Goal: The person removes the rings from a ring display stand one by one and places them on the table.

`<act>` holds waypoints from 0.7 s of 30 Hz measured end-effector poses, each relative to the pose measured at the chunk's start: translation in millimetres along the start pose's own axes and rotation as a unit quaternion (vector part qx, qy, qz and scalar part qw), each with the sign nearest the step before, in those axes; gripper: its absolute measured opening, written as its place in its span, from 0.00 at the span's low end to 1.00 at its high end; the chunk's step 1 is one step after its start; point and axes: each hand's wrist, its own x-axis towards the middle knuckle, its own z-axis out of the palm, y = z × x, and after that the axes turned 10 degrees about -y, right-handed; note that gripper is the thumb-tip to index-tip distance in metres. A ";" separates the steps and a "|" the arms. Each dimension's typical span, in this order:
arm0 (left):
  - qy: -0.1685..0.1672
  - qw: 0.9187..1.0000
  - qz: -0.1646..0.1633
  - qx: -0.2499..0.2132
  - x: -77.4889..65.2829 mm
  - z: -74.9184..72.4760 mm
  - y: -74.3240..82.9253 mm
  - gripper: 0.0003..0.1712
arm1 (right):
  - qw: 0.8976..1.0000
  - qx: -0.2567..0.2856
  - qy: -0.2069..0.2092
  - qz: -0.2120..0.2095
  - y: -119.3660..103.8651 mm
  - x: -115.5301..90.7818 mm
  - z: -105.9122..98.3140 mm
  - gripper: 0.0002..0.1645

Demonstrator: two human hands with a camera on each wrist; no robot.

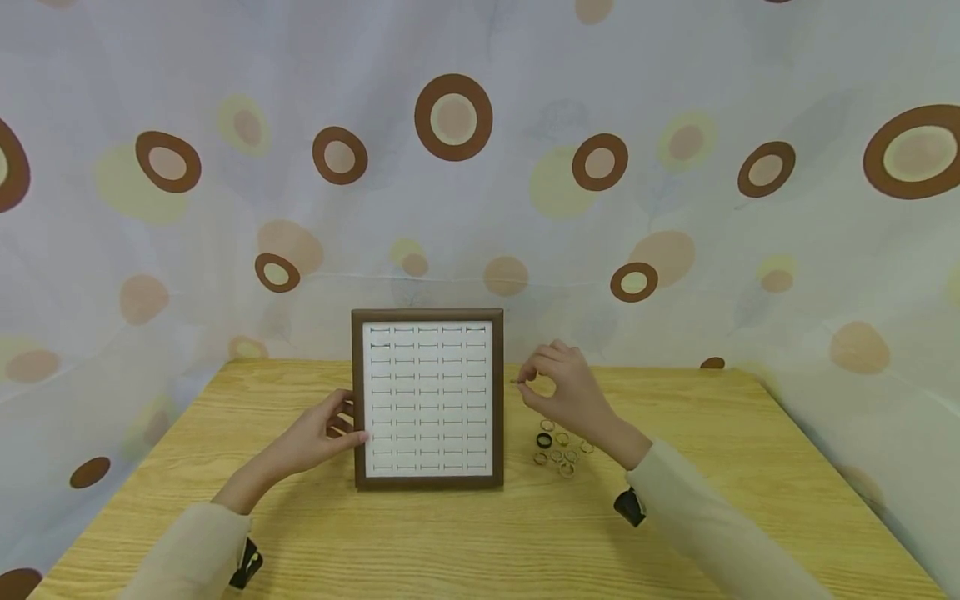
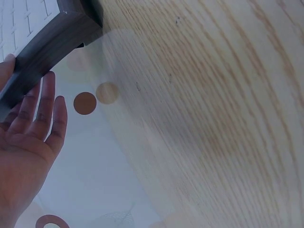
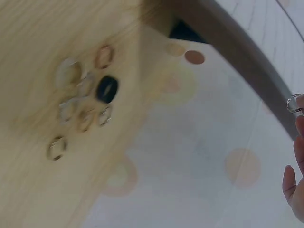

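Note:
A ring display box (image 1: 497, 417) with a brown frame and a white slotted insert stands upright on the table. My left hand (image 1: 313, 440) grips its left edge, thumb on the front and fingers behind; the left wrist view shows those fingers (image 2: 46, 102) along the dark side. To the right of the box, my right hand (image 1: 573, 396) pinches a small silver-looking ring (image 3: 291, 103) between thumb and forefinger, apart from the frame. Below that hand lies a loose group of several rings, with a black ring (image 1: 543, 440) among gold and silver-toned ones.
The wooden table (image 1: 435, 542) carries the box and rings. A pale curtain (image 1: 480, 217) with brown and yellow circles hangs behind the table and at its sides. Black straps (image 1: 630, 507) are on both wrists.

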 end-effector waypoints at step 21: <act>0.000 1.000 -0.003 0.000 0.2 0.2 -1.7 0.35 | 0.987 -0.047 -0.076 0.135 58.6 -72.3 4.0 0.09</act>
